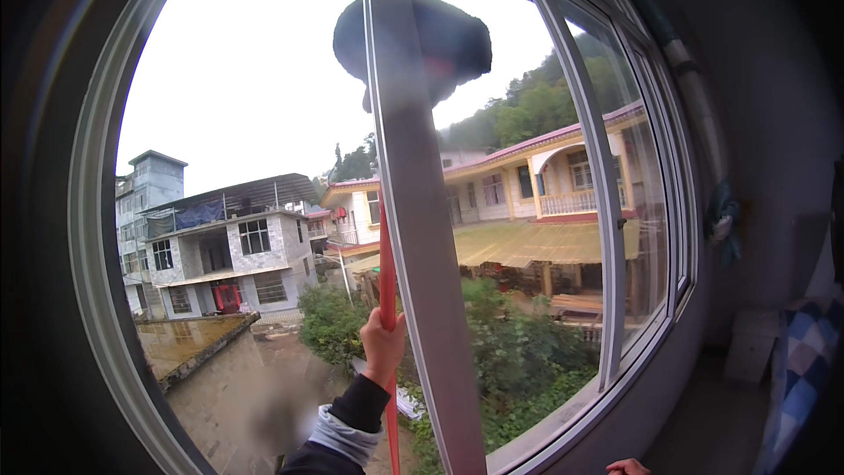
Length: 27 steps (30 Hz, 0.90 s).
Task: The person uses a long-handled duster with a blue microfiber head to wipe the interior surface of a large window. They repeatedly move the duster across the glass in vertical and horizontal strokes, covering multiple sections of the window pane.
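My left hand [383,345] is closed around the red pole [388,268] of a mop, to the left of the window's upright frame bar [413,211]. At the pole's top is a dark, fluffy mop head [450,40], raised high and partly hidden behind that bar. Its right part shows through the glass pane. The pole runs nearly upright, with its lower end leaving the picture at the bottom edge. Only a bit of my right hand [627,467] shows at the lower edge, its fingers curled; what they hold, if anything, is out of sight.
The window's outer frame [97,211] curves around the view, with sliding sashes [576,123] at the right. Outside stand a grey house [237,255], a yellow house [519,185] and green bushes [519,361]. Indoors at right are a small cabinet [752,347] and checked bedding [804,352].
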Motion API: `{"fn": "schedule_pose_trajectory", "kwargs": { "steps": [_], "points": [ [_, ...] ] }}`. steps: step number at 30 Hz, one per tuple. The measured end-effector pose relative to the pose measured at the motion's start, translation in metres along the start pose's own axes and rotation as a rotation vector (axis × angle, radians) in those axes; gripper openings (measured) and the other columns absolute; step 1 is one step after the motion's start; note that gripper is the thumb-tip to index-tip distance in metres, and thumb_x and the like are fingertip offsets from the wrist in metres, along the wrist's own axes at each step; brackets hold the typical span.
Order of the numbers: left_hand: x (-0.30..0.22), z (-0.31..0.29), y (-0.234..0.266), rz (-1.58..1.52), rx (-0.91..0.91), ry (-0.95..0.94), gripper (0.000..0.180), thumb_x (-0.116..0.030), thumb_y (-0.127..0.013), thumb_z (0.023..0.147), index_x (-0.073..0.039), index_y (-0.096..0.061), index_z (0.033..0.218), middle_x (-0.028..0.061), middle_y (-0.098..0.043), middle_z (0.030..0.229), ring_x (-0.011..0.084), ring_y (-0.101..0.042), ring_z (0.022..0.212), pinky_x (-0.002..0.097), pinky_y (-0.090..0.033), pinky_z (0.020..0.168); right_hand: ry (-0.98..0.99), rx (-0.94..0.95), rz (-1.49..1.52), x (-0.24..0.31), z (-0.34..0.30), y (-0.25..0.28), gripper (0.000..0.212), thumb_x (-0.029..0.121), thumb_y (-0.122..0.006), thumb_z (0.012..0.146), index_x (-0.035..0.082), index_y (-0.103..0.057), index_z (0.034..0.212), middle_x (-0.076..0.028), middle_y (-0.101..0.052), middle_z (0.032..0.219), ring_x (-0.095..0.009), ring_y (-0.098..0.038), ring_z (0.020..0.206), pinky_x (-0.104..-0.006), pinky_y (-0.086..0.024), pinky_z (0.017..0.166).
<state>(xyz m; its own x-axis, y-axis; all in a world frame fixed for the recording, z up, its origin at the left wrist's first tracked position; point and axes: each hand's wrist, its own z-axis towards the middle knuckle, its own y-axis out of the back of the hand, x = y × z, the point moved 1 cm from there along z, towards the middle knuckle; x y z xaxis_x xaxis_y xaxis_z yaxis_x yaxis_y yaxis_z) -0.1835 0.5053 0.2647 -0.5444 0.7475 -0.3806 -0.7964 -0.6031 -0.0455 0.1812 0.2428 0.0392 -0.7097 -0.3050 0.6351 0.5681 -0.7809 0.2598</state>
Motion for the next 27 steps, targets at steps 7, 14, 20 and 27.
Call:
{"fn": "schedule_pose_trajectory", "kwargs": {
  "steps": [7, 14, 20, 27],
  "points": [
    [0.045, -0.149, 0.058, 0.106, 0.115, 0.151, 0.025, -0.015, -0.076, 0.076, -0.003, -0.054, 0.076, 0.0061, -0.051, 0.055, 0.0165, -0.049, 0.048, 0.0317, -0.042, 0.048, -0.016, 0.027, -0.083, 0.019, -0.011, 0.009, 0.014, 0.005, -0.055, 0.079, 0.006, -0.068, 0.084, -0.017, -0.066, 0.080, -0.034, -0.064, 0.074, -0.0400, -0.052, 0.068],
    [0.103, -0.158, 0.119, 0.062, 0.118, 0.312, 0.026, -0.010, -0.077, 0.075, -0.004, -0.052, 0.072, -0.0015, -0.047, 0.057, 0.0057, -0.041, 0.057, 0.0261, -0.039, 0.051, -0.086, 0.120, 0.062, 0.010, -0.020, -0.005, 0.014, 0.007, -0.054, 0.078, 0.006, -0.068, 0.083, -0.016, -0.066, 0.080, -0.033, -0.064, 0.073, -0.0394, -0.051, 0.067],
    [0.073, -0.124, 0.183, 0.357, -0.027, 0.277, 0.028, -0.013, -0.079, 0.074, -0.004, -0.052, 0.072, 0.0010, -0.046, 0.055, 0.0081, -0.041, 0.054, 0.0276, -0.039, 0.050, -0.126, 0.243, 0.181, -0.006, -0.034, -0.027, 0.015, 0.007, -0.053, 0.077, 0.004, -0.067, 0.082, -0.018, -0.065, 0.079, -0.034, -0.063, 0.073, -0.0398, -0.050, 0.066],
    [-0.006, -0.050, 0.240, 0.621, -0.281, 0.027, 0.025, -0.011, -0.075, 0.078, -0.002, -0.052, 0.074, 0.0108, -0.051, 0.058, 0.0228, -0.048, 0.052, 0.0361, -0.040, 0.053, -0.061, 0.372, 0.269, 0.000, -0.036, -0.029, 0.017, 0.006, -0.052, 0.077, 0.004, -0.067, 0.082, -0.019, -0.065, 0.080, -0.036, -0.063, 0.075, -0.0407, -0.050, 0.068]
  ]
}}
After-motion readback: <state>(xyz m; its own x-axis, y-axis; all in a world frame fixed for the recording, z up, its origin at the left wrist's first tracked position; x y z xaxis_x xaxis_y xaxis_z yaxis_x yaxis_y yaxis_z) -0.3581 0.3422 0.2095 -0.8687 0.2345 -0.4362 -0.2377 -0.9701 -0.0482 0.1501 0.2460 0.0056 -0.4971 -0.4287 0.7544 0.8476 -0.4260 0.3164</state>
